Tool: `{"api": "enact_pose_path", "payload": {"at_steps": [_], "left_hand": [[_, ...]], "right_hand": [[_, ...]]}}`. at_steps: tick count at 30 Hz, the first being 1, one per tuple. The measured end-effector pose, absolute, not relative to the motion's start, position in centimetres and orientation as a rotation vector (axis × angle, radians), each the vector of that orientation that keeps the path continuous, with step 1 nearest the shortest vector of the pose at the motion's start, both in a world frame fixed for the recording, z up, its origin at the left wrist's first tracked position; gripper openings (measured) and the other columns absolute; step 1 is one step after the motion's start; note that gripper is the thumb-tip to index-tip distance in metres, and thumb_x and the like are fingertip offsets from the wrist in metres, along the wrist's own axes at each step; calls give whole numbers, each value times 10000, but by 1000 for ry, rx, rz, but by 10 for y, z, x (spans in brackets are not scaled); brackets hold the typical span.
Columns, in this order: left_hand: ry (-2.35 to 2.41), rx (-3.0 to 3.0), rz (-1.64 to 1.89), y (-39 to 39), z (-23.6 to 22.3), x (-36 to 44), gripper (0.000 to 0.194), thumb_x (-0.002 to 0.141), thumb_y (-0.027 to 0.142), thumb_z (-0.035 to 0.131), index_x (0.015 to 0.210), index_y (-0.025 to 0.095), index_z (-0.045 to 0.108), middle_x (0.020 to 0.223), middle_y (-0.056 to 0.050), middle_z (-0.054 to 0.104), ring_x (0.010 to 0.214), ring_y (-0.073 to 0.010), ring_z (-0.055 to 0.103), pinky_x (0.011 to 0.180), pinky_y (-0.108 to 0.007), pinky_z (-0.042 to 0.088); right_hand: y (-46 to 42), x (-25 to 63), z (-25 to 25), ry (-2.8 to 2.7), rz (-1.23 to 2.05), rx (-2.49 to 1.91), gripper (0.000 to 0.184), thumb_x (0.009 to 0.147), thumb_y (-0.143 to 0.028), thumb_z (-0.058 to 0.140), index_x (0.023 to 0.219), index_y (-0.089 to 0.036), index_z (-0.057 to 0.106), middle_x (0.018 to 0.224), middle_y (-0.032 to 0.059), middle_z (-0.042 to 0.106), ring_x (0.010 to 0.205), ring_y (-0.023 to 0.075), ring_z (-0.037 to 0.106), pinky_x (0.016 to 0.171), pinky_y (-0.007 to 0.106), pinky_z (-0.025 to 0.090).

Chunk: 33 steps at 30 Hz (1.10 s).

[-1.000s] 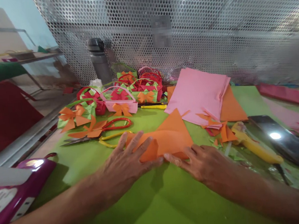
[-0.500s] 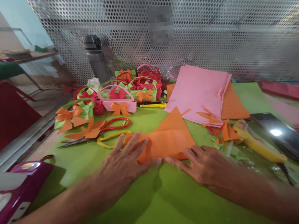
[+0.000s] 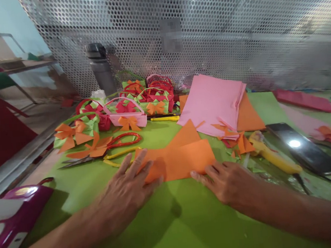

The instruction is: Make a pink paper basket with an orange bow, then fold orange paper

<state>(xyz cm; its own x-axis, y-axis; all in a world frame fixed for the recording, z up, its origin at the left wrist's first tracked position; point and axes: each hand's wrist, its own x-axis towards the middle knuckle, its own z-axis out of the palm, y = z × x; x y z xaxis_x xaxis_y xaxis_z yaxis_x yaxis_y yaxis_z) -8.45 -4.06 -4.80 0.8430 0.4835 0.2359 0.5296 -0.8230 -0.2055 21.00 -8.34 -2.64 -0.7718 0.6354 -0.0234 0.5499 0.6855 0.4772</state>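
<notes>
A folded orange sheet of paper (image 3: 183,157) lies on the green work surface (image 3: 176,225), with a pointed flap (image 3: 186,133) rising behind its front fold. My left hand (image 3: 133,182) rests on the sheet's left end, palm down with the fingers spread. At the right end, my right hand (image 3: 227,182) has its fingers curled over the paper's lower corner, and the thumb reaches along the bottom edge. Just beyond my left fingers are yellow-handled scissors (image 3: 118,156) and red-handled scissors (image 3: 124,140); an orange paper bow (image 3: 94,147) partly covers the blades.
Several small paper baskets (image 3: 129,120) with bows stand behind, near a grey bottle (image 3: 102,73). Pink sheets (image 3: 213,103) are stacked back right. Nearby are a yellow glue gun (image 3: 275,156), a phone (image 3: 307,148) and a yellow cutter (image 3: 165,119). A purple device (image 3: 24,217) sits left.
My left thumb has slid left along the bottom edge, away from my right thumb. The paper's right end now shows a squarer folded corner. The whole view has shifted slightly.
</notes>
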Motion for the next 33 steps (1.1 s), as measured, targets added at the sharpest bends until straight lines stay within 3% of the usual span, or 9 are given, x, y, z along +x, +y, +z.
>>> {"api": "enact_pose_path", "payload": {"at_steps": [4, 7, 12, 21, 27, 33], "left_hand": [[-823, -2687, -239, -47, -43, -82, 344, 794, 211, 544, 1125, 256, 626, 1225, -87, 574, 1376, -340, 154, 1089, -526, 144], [-904, -2689, -201, -54, -34, -77, 310, 797, 179, 511, 1064, 220, 664, 1162, -103, 616, 1325, -354, 287, 1054, -549, 235], [-978, -2665, -83, -64, -24, -72, 309, 726, 144, 523, 972, 179, 707, 1091, -139, 654, 1193, -390, 463, 949, -584, 374], [-883, -2488, 125, -72, -21, -71, 341, 666, 92, 551, 957, 106, 728, 1052, -198, 667, 1108, -428, 531, 779, -525, 525], [-1050, -2455, 352, -80, -14, -63, 347, 617, -63, 484, 769, 128, 731, 757, -119, 661, 727, -279, 627, 551, -378, 543], [-1098, -2408, 331, -84, -24, -64, 346, 611, -80, 477, 706, 143, 724, 688, -107, 647, 628, -259, 609, 446, -329, 492]], "right_hand": [[-91, 215, -26, 2654, 708, 1007, 389, 713, -26, 515, 1090, -123, 534, 816, 54, 581, 671, 181, 525, 474, 311, 314], [-94, 218, -27, 2667, 721, 1045, 301, 691, -6, 522, 956, -141, 569, 827, 56, 570, 701, 184, 515, 496, 314, 332], [-98, 229, -34, 2667, 713, 1133, 301, 639, 3, 571, 895, -154, 575, 872, 55, 567, 719, 187, 507, 538, 330, 351], [-103, 227, -39, 2588, 750, 1259, 197, 623, -18, 577, 737, -178, 579, 775, 54, 558, 677, 191, 479, 558, 352, 325], [-108, 216, -39, 2552, 809, 1313, 214, 565, 13, 567, 557, -201, 563, 731, 75, 591, 651, 214, 495, 541, 363, 333], [-109, 207, -41, 2488, 857, 1327, 270, 531, 63, 537, 548, -199, 602, 636, 75, 570, 595, 213, 490, 544, 372, 353]]}}
